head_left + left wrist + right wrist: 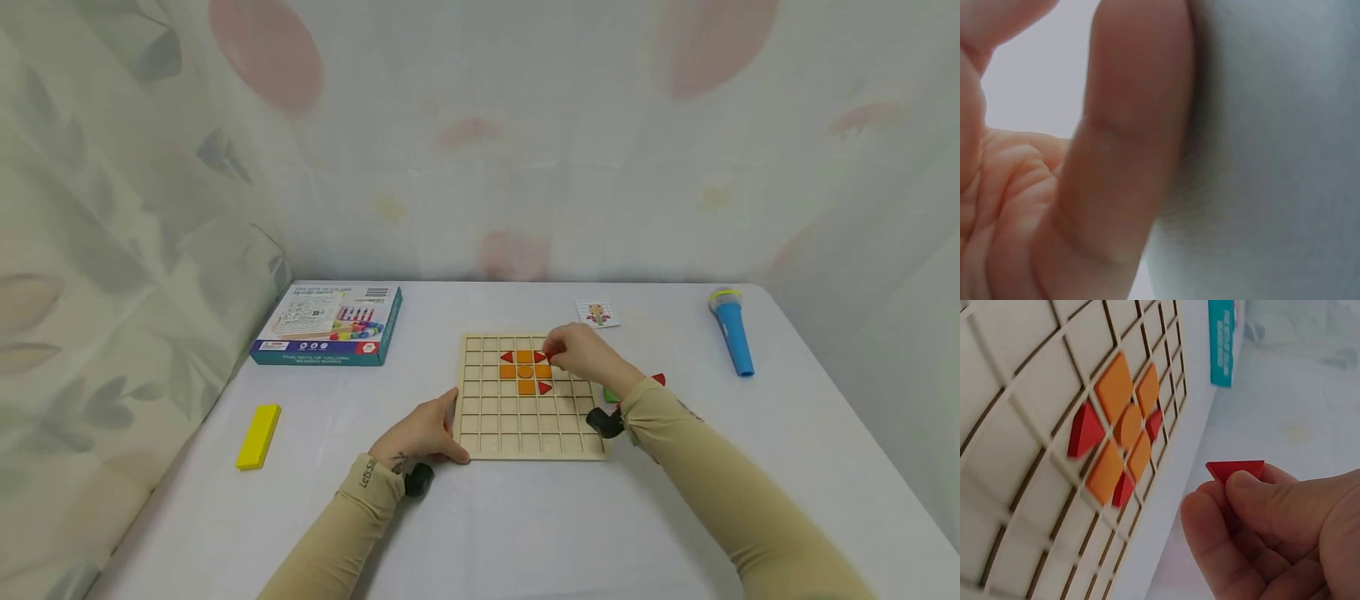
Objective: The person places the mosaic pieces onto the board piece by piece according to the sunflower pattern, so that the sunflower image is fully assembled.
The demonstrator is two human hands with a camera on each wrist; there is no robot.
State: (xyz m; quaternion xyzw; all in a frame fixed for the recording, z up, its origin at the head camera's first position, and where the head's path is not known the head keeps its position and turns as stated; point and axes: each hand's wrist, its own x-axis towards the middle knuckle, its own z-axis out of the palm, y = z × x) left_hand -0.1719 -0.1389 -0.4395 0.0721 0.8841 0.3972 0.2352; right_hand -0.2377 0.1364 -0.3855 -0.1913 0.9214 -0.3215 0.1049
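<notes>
A wooden grid board [534,417] lies on the white table. On it, several orange squares [1114,387] surround an orange round piece [1127,426], with red triangles [1085,431] at three corners of this cross. My right hand [583,354] is over the board's upper right part, pinching another red triangle [1235,469] between thumb and fingers, raised off the grid in the right wrist view. At the board's front left corner rests my left hand [422,429], thumb along the front edge and fingers by the left side. Close up, the left wrist view shows its extended finger [1129,125].
Behind the board lies a small picture card [597,313]. A green piece [610,395] and a red piece [659,379] show beside the right forearm. Farther right is a blue toy microphone [732,333]. A game box [326,325] and a yellow block [258,437] lie at left.
</notes>
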